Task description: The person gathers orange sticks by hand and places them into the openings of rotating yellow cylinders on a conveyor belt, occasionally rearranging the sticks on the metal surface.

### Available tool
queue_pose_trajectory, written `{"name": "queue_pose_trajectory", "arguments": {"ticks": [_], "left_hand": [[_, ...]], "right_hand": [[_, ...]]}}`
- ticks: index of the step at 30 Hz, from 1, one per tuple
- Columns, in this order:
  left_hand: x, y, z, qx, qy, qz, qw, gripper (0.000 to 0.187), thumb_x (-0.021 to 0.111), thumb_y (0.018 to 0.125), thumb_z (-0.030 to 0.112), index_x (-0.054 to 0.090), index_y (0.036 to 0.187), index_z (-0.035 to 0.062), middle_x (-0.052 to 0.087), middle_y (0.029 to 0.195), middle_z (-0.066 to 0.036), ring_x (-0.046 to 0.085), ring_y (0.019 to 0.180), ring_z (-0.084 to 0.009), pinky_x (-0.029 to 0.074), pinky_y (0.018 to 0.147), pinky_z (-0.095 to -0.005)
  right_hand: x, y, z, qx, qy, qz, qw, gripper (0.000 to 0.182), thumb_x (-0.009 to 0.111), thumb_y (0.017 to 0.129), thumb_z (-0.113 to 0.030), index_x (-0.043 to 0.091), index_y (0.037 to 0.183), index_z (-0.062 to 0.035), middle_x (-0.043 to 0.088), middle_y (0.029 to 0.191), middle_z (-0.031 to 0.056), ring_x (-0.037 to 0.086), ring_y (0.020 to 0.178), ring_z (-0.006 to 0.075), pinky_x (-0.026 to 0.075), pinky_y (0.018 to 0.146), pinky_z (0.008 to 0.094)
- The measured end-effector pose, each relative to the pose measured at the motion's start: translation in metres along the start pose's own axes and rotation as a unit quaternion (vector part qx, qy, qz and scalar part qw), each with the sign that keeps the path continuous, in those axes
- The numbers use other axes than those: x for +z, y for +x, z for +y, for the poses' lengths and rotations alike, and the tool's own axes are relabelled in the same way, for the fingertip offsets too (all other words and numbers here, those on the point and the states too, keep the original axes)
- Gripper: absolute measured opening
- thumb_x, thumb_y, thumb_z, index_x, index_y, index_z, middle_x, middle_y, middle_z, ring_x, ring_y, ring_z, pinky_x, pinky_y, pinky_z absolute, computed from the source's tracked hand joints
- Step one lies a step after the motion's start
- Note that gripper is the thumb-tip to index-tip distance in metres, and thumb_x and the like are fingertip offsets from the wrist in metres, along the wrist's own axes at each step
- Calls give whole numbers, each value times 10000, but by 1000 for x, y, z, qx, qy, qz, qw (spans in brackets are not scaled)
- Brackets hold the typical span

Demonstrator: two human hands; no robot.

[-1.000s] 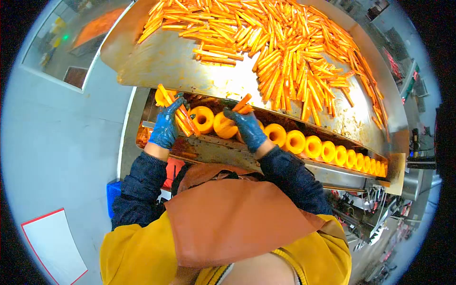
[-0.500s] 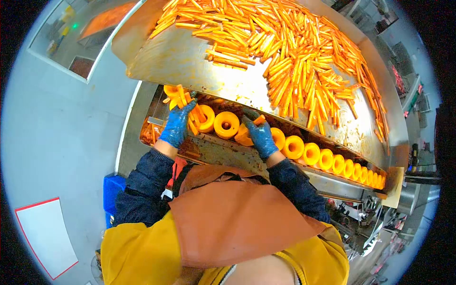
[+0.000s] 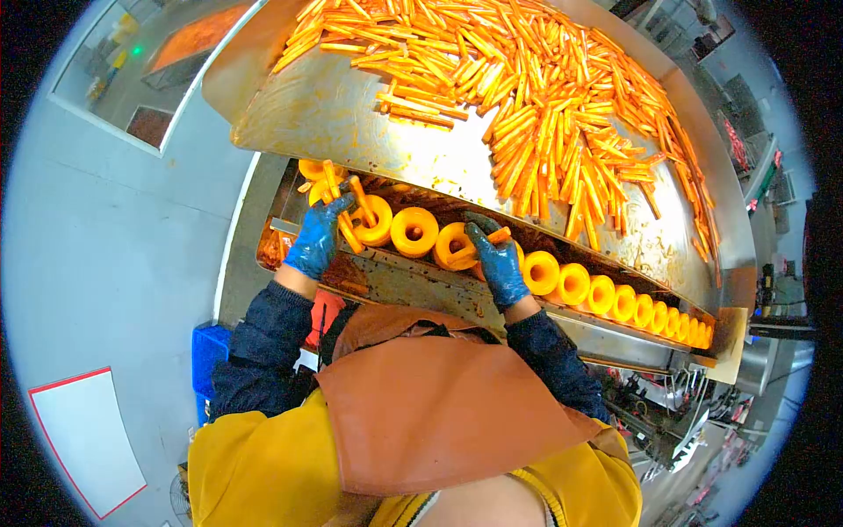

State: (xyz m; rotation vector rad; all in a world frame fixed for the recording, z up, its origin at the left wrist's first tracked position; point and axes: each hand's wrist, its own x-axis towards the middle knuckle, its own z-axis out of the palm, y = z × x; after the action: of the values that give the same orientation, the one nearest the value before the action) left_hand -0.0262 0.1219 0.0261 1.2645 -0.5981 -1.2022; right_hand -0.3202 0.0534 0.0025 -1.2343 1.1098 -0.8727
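Observation:
My left hand (image 3: pixel 316 241), in a blue glove, is closed around a few orange food sticks (image 3: pixel 349 234) at the left end of a row of yellow ring-shaped funnels (image 3: pixel 414 232). One of its sticks slants over a funnel (image 3: pixel 374 220) beside the fingers. Further right, my gloved right hand (image 3: pixel 500 268) grips orange sticks too; a stick end (image 3: pixel 499 235) pokes out by the thumb. Another stick (image 3: pixel 461 257) lies low across the funnel just left of this hand. The palm hides part of the row.
A sloped metal tray (image 3: pixel 325 110) above the row carries a big heap of orange sticks (image 3: pixel 562 114). Scraps (image 3: pixel 270 244) lie in the trough's left end. A blue crate (image 3: pixel 209 356) stands at the left, and machinery (image 3: pixel 659 413) is at the lower right.
My right hand has moved right and slightly down, uncovering a funnel to its left. My left hand has shifted slightly left, and the sticks in it have spread apart.

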Motion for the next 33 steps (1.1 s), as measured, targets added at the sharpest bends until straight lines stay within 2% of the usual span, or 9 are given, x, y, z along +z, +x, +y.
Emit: {"name": "queue_pose_trajectory", "arguments": {"ticks": [6, 11, 15, 19, 21, 25, 28, 29, 33], "left_hand": [[-8, 15, 29, 109, -97, 93, 985, 373, 568, 792, 63, 538, 1163, 32, 599, 1088, -62, 563, 1003, -191, 440, 882, -316], [-36, 29, 4, 15, 45, 114, 992, 356, 550, 790, 51, 550, 1145, 29, 600, 1053, -54, 556, 963, -166, 449, 833, -299], [-11, 14, 18, 133, 35, 146, 980, 297, 536, 814, 59, 573, 1108, 32, 605, 1021, -61, 571, 892, -146, 466, 752, -281], [51, -27, 41, -21, 223, -83, 971, 290, 595, 851, 209, 572, 1099, 60, 613, 999, -51, 586, 803, -139, 476, 722, -263], [75, -24, 3, 208, 276, -204, 916, 406, 671, 792, 242, 550, 1130, 54, 601, 1060, -99, 597, 901, -217, 482, 792, -315], [86, -32, -4, 141, 394, -240, 876, 375, 705, 737, 223, 587, 1041, 38, 609, 1019, -161, 606, 921, -273, 476, 806, -318], [62, -30, 15, 157, 368, -59, 915, 353, 680, 777, 281, 595, 986, 11, 636, 912, -148, 615, 826, -244, 482, 748, -324], [34, -13, 3, 51, 389, 68, 917, 339, 673, 794, 269, 596, 980, -4, 637, 914, -128, 604, 811, -216, 477, 746, -323], [-9, 2, 23, 142, 219, 163, 951, 258, 665, 792, 155, 612, 998, 10, 625, 926, -59, 567, 824, -146, 464, 753, -293]], "right_hand": [[-4, 0, -1, 8, 14, 0, 1000, 222, 622, 837, -138, 637, 991, 20, 655, 894, 50, 576, 767, 90, 473, 677, 246], [0, -6, -11, 11, 38, -74, 996, 252, 570, 872, -114, 585, 1086, 16, 617, 1019, 48, 554, 906, 110, 448, 802, 246], [1, -12, -32, 5, -16, -38, 999, 223, 574, 870, -137, 610, 1039, 3, 638, 942, 57, 568, 862, 120, 461, 771, 258], [13, -2, -20, 0, -13, -43, 999, 232, 564, 880, -150, 605, 1045, 7, 638, 960, 70, 568, 883, 140, 453, 798, 273], [45, -5, -32, -120, -9, -53, 991, 239, 546, 893, -162, 597, 1058, 4, 627, 1010, 92, 565, 935, 170, 436, 845, 284], [60, -11, -33, -83, -48, -129, 987, 325, 562, 884, -194, 533, 1164, -32, 552, 1156, 138, 527, 1072, 227, 406, 920, 312], [43, -13, -48, -212, -199, -117, 950, 355, 577, 872, -208, 521, 1184, -47, 543, 1155, 149, 526, 1071, 249, 407, 923, 327], [37, -14, -47, -212, -198, -118, 950, 355, 577, 872, -208, 521, 1184, -47, 543, 1155, 149, 526, 1071, 249, 407, 923, 327], [7, -12, -34, -91, -145, -82, 982, 333, 577, 870, -202, 543, 1169, -57, 562, 1126, 137, 535, 1045, 247, 413, 912, 331]]}}
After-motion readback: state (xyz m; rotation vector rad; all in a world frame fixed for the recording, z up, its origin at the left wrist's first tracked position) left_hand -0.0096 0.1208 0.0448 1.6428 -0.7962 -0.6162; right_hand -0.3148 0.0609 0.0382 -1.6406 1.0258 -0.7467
